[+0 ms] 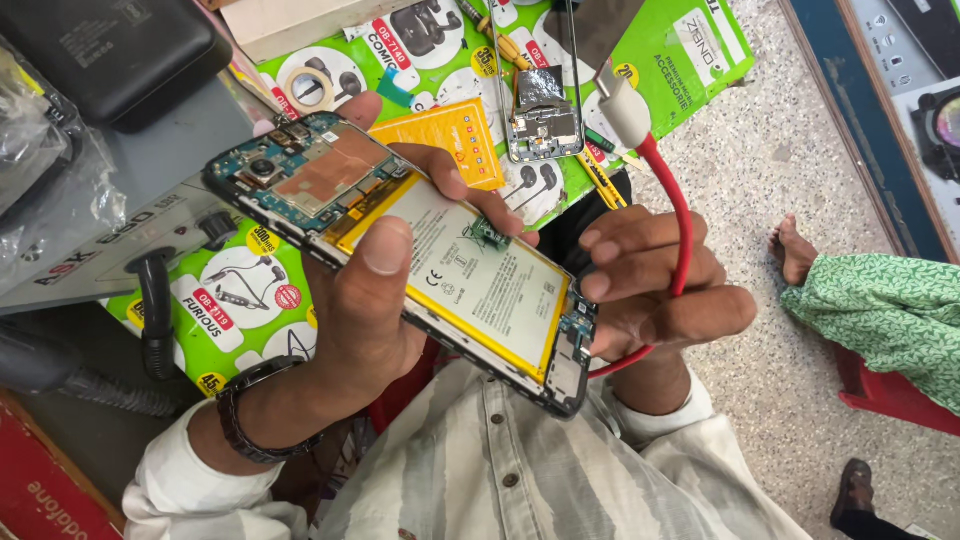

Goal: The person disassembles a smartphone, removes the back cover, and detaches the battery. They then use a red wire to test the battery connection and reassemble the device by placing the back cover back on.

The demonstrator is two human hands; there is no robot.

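1. The left hand [365, 300] grips an opened phone [400, 250], its back cover off. The thumb presses on the yellow-edged battery [470, 280] and the fingers wrap the far edge. The phone is held in the air above the person's lap, tilted, in front of the workbench's near edge.
2. The right hand [650, 290] is curled shut around a red cable [680, 210], whose white plug [625, 110] stands free above the hand. The lower end of the cable runs behind the phone's bottom corner; whether it is plugged in cannot be told.
3. Handling judgement: the phone looks light and stiff but fragile. Its bare circuit board [300, 165] and small connectors should not be touched. The frame edges are the safe hold, as gripped now. The battery should not be bent or pierced.
4. A green printed mat [240, 300] with round earphone pictures covers the workbench. On it, toward the far edge, lie a flat yellow rectangular pack [450, 135], a second bare phone frame [540, 120] and a roll of tape [312, 88].
5. A dark box [110, 50] sits at the far left corner.
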